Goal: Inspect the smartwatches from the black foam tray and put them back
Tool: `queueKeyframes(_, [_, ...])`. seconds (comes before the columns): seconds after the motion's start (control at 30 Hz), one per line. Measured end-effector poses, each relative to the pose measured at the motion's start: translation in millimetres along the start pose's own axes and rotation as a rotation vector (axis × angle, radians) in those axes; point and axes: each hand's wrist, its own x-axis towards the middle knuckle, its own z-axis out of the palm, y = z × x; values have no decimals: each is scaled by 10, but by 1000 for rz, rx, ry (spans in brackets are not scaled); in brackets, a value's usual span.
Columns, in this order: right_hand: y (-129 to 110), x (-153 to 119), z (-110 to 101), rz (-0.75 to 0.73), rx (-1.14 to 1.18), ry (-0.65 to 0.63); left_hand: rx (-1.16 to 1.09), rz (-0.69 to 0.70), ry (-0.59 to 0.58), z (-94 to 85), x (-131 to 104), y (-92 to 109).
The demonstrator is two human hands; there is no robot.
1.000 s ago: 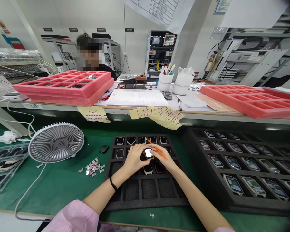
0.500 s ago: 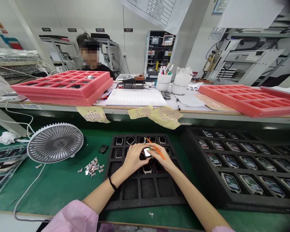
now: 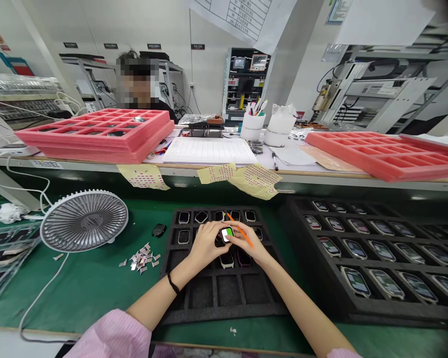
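Between my two hands is a smartwatch (image 3: 227,233) without a strap, its screen lit white and green. My left hand (image 3: 206,244) is closed round its left side. My right hand (image 3: 249,243) is closed too, its thumb on the watch's lower right, with an orange stick tool (image 3: 242,230) tucked between the fingers. Both hands are above a black foam tray (image 3: 227,313), where several watches sit in the back and middle compartments. A white-framed watch (image 3: 227,261) and a dark red one (image 3: 243,258) lie just below my hands.
On the left stand a round fan (image 3: 85,220) and a pile of small scraps (image 3: 143,258), with a dark watch piece (image 3: 159,229) nearby. A black tray stack (image 3: 343,298) of watches fills the right. Red foam trays (image 3: 134,144) sit on the shelf; a person (image 3: 145,104) is beyond.
The watch's screen has gone from mostly white to white with a larger green area. Both hands stay in nearly the same place, still on the watch.
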Motion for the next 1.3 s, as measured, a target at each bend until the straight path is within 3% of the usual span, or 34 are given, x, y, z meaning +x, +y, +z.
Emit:
queueKeyframes(0.3, [26, 51, 153, -4, 7, 248, 26, 37, -17, 12, 4, 17])
queueKeyframes(0.87, [17, 3, 36, -30, -39, -26, 32, -1, -14, -11, 0, -20])
queueKeyframes(1.17, [26, 31, 163, -45, -40, 204, 52, 19, -15, 21, 2, 11])
queueKeyframes(1.3, [19, 31, 169, -34, -17, 228, 48, 32, -15, 19, 4, 20])
